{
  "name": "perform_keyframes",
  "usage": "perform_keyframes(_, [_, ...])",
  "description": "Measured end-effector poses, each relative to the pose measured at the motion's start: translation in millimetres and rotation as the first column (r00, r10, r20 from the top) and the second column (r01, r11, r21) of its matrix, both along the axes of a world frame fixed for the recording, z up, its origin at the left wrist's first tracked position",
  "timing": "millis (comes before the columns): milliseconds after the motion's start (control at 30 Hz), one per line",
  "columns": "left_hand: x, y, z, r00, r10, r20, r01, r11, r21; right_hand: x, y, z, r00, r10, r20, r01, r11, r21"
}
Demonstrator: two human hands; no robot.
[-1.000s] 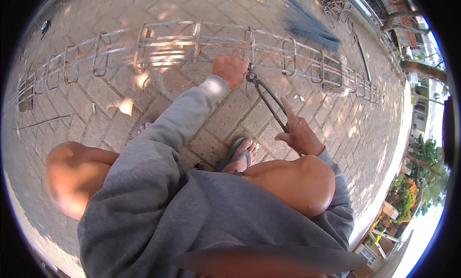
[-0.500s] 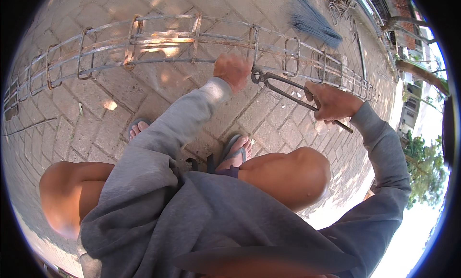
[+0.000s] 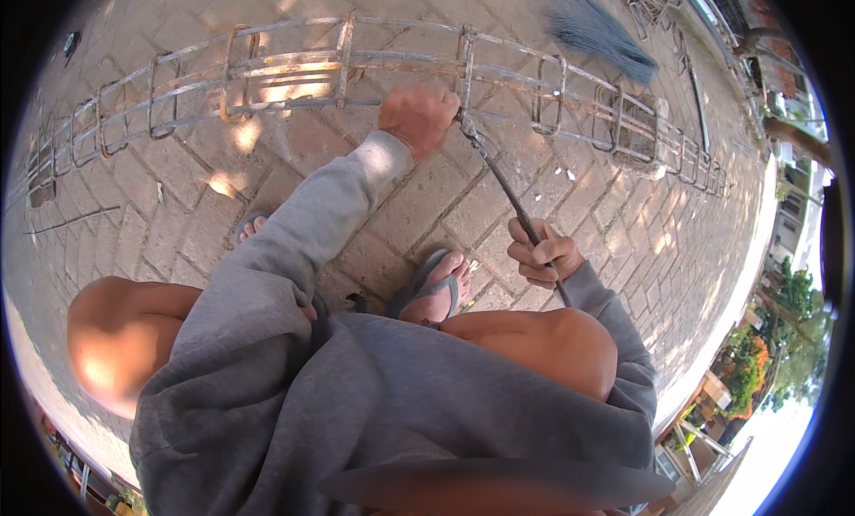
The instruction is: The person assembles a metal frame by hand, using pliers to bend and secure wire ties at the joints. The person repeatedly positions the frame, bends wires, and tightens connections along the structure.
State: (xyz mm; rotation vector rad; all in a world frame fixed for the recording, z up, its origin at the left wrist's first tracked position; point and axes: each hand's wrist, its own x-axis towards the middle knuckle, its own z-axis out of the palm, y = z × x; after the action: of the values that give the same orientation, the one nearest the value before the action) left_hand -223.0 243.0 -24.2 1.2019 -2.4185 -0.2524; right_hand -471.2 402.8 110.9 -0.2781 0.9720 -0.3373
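A long rebar cage [image 3: 346,62] of lengthwise bars and rectangular stirrups, rusty in places, stretches across the paving in front of me. My left hand [image 3: 417,120] is closed on its near bar, just left of a stirrup; the fingertips are partly hidden. Long-handled pincers [image 3: 500,179] slant from that stirrup down toward my right knee. Their jaws meet the corner of the stirrup and near bar, close beside my left hand. My right hand [image 3: 543,251] wraps round the handles, which lie together. Whether the jaws hold tie wire is too small to tell.
A bundle of thin blue-grey wires [image 3: 606,37] lies beyond the cage, near a heap of bent metal pieces [image 3: 648,4]. A block [image 3: 657,138] sits at the cage's right part. A thin rod [image 3: 76,220] lies at left. My sandalled foot [image 3: 435,289] is below the pincers.
My right hand has swung down and inward toward my knee, and the pincers' handles, spread before, are now together. My left hand has shifted slightly left along the cage.
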Motion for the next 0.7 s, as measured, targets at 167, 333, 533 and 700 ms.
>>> perform_keyframes(167, [1, 0, 7, 1.0, 0.0, 0.029, -0.001, 0.999, 0.043, -9, 28, -23, 0.324, 0.072, -0.943, -0.781, 0.583, -0.224])
perform_keyframes(333, [0, 1, 9, 1.0, 0.006, 0.003, -0.006, 0.994, 0.109, 3, 70, -27, 0.038, -0.066, -0.997, -0.737, 0.671, -0.072])
perform_keyframes(533, [-1, -1, 14, 0.997, -0.001, 0.078, -0.012, 0.986, 0.165, 37, 75, -26, -0.281, -0.385, -0.879, -0.745, 0.665, -0.053])
perform_keyframes(700, [-1, 0, 15, 0.997, -0.028, 0.078, 0.016, 0.988, 0.151, 48, 61, 14, -0.434, -0.192, -0.88, -0.662, 0.73, 0.168])
